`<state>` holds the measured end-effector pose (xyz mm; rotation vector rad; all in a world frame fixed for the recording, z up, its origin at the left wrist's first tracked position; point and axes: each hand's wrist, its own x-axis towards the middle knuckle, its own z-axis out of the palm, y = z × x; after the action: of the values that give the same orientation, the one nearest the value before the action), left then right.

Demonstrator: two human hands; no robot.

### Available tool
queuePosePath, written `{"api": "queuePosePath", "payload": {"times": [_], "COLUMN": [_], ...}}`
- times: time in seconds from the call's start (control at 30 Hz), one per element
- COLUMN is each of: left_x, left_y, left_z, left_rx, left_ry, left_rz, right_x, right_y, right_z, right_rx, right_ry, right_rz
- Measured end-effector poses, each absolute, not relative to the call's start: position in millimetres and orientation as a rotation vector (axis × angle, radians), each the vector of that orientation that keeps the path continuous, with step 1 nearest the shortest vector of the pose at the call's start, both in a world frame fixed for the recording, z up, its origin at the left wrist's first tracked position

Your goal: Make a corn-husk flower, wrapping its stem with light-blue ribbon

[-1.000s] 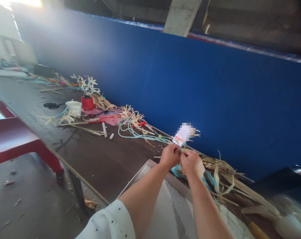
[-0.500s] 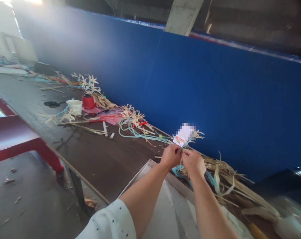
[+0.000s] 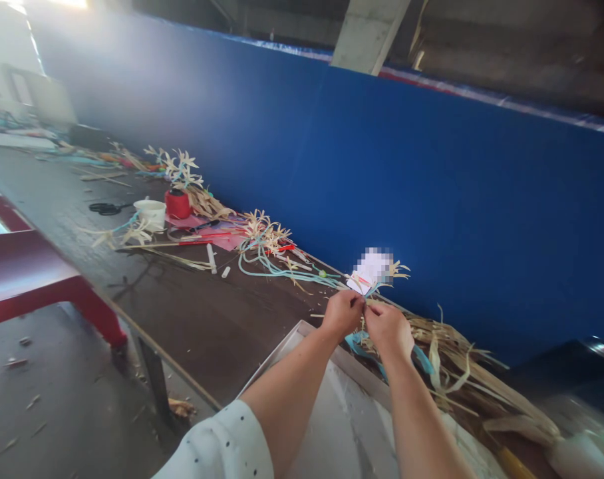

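On the dark wooden table (image 3: pixel 197 319), finished pale straw flowers (image 3: pixel 265 233) lie well left of the fingers (image 3: pixel 356 307), while left hand (image 3: pixel 342 314) and right hand (image 3: pixel 388 328) pinch shut on a small blue-stemmed straw flower (image 3: pixel 398 269) just above them, seemingly unfinished

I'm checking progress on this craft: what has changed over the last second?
Hardly anything. The left hand and right hand stay pinched together on the straw flower below its white tag, edging marginally rightward, perhaps only head movement. Nothing taken up or let go. The scissors, white cup and red pot on the table lie as before.
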<state>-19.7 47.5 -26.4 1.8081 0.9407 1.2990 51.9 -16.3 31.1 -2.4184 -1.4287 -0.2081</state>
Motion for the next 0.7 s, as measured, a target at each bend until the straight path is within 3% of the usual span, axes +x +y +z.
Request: {"api": "queuePosePath", "payload": {"times": [0.37, 0.7], "left_x": [-21.1, -20.7], "left_y": [47.2, 47.5], "left_z": [-26.4, -25.6], "left_rx": [1.795, 1.791], "left_ry": [0.952, 0.914], "left_rz": [1.315, 1.321], "right_x": [71.8, 88.5], "right_y": [-19.4, -16.6], "right_z": [17.1, -4.3], "right_rx": [-2.201, -1.761], "right_ry": [-1.556, -0.952], "right_rz": [-0.052, 0.283]}}
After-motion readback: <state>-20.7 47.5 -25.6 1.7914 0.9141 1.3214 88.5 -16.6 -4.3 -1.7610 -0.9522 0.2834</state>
